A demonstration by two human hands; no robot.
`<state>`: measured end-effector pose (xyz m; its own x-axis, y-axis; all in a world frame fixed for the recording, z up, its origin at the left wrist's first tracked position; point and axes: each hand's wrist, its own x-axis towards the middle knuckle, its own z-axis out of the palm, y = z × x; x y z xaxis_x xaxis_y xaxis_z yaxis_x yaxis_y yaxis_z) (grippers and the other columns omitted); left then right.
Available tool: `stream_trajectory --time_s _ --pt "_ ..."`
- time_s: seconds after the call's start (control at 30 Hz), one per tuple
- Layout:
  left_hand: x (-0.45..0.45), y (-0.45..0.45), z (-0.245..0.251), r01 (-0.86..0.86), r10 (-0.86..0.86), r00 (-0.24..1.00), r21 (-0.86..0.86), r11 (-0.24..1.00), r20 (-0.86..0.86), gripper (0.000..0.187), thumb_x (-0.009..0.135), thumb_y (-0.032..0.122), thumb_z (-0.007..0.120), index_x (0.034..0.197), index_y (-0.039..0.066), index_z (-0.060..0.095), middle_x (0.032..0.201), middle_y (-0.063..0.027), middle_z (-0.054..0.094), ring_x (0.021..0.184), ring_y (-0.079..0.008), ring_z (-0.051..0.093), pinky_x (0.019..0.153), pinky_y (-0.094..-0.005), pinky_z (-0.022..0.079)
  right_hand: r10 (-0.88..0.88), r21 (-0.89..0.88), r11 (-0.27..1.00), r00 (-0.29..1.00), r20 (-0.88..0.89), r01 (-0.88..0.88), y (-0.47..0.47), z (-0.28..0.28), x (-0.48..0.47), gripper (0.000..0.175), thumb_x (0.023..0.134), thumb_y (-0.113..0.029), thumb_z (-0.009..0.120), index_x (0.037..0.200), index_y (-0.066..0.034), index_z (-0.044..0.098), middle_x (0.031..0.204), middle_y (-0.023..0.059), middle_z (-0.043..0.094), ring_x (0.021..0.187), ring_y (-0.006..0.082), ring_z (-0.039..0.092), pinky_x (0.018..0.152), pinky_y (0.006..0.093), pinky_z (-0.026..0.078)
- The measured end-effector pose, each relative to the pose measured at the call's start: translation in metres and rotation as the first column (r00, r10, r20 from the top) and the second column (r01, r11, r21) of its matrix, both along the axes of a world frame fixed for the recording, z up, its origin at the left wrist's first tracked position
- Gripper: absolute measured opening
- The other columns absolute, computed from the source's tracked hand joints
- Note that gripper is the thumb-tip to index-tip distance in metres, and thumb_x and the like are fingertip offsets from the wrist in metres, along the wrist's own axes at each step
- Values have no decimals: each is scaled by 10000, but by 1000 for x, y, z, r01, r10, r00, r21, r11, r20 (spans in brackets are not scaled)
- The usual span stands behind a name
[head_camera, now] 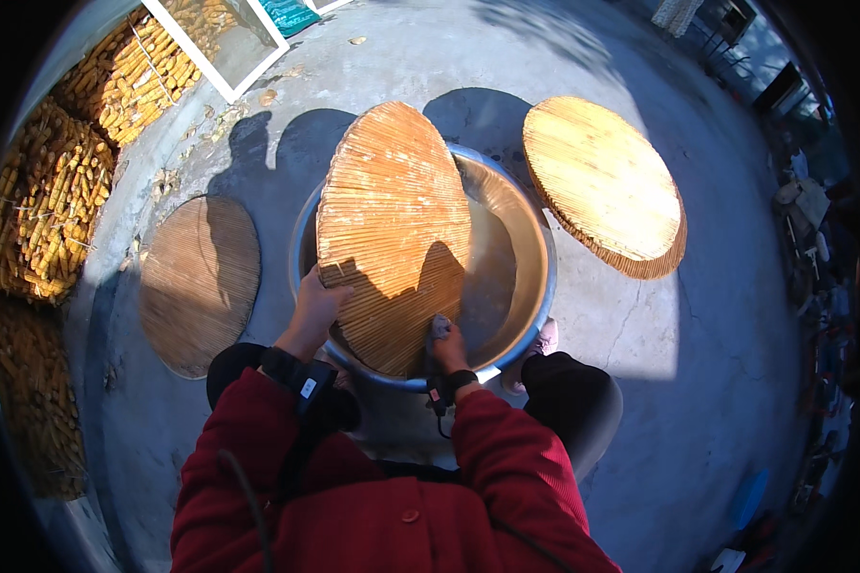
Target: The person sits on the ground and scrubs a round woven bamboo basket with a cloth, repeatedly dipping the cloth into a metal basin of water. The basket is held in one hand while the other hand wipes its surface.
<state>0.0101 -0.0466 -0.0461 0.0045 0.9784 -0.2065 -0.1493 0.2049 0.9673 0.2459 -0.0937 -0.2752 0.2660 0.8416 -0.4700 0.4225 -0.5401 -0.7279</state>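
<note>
A round mat of sewn stalks (pixel 394 215) stands tilted in a large metal basin (pixel 537 279), its face wet and marked with pale residue. My left hand (pixel 314 313) grips the mat's left edge, thumb over the face. Near the lower right edge of the mat, my right hand (pixel 450 348) holds a grey cloth (pixel 441 326) against it. Cloudy water (pixel 493 268) shows in the basin to the right of the mat. The mat hides the basin's left part and the fingers behind its edge.
On the concrete floor (pixel 638 430), a similar round mat (pixel 199 286) lies at left; two more overlap at right, the upper one (pixel 602 179) sunlit. Stacked corn cobs (pixel 50 208) line the left side, near a white-framed panel (pixel 240 79). Assorted clutter (pixel 806 208) runs along the right.
</note>
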Motion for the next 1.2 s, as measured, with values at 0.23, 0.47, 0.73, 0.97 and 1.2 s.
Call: stream_trajectory --time_s 0.23,0.47,0.73,0.97,1.2 --pt "3 4 -14 -62 71 987 -66 996 144 394 852 -22 634 1227 -5 515 1155 -112 624 1015 -189 613 887 -316 489 96 77 993 989 -110 -88 6 28 -11 396 782 -131 625 1154 -7 578 1095 250 642 1066 387 611 892 418 481" --pt "-9 9 5 36 -70 974 158 987 215 346 867 -38 579 1206 -15 515 1138 -92 624 996 -178 604 892 -313 479 96 172 981 995 -34 -89 2 64 -29 446 742 -102 614 1173 -8 545 1067 262 639 1040 390 611 865 433 494" --pt "12 -1 -1 -65 53 996 165 984 76 365 908 -2 571 1263 20 490 1160 -64 607 1049 -144 574 931 -299 463 114 549 819 986 124 -164 -26 113 -72 518 752 -115 622 1250 -51 496 1032 238 602 934 422 606 816 453 501" --pt "17 7 -6 -109 102 987 48 993 122 337 906 -31 540 1240 -6 498 1129 -94 624 1004 -149 608 882 -288 496 34 408 912 982 -186 45 -8 20 -64 402 806 -92 593 1176 -47 443 1018 285 595 975 462 581 835 484 471" --pt "13 15 -1 -105 104 994 56 993 30 274 906 -33 537 1179 -10 537 1093 -100 641 971 -146 620 867 -288 501 -139 -54 989 990 -14 138 24 -31 -46 369 821 -129 605 1151 -36 467 1016 273 637 983 460 605 813 504 472"
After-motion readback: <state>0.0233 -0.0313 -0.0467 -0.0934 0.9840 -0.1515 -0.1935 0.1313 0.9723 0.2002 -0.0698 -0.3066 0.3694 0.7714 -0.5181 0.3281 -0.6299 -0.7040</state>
